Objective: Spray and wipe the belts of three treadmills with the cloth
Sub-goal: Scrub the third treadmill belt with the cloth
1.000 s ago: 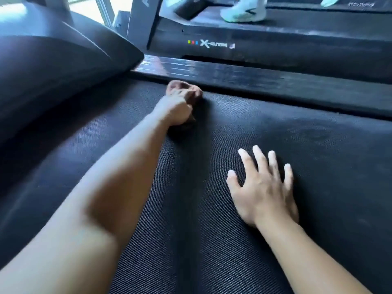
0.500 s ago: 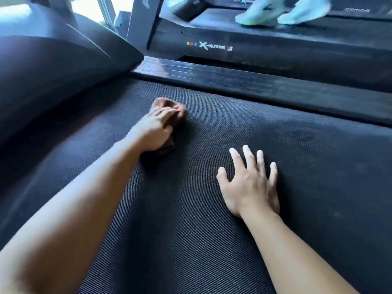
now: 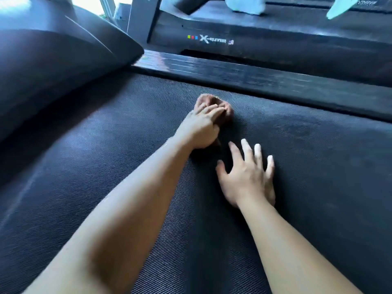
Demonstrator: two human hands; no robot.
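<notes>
A dark textured treadmill belt [image 3: 106, 158] fills most of the view. My left hand [image 3: 201, 130] is closed on a bunched brown cloth [image 3: 209, 101] and presses it onto the belt near the far side rail. Most of the cloth is hidden under my fingers. My right hand [image 3: 248, 177] lies flat on the belt just right of and nearer than the left one, fingers spread, holding nothing. No spray bottle is in view.
A glossy black side rail [image 3: 254, 79] borders the belt's far edge. The dark motor cover [image 3: 53, 66] rises at the left. Beyond the rail stands a second treadmill [image 3: 275, 39] marked X-Runner, with another person's light shoes [image 3: 246, 5] on its belt.
My left hand slid the cloth back from the rail toward me and left, then to the right and forward again. It now sits close beside my right hand.
</notes>
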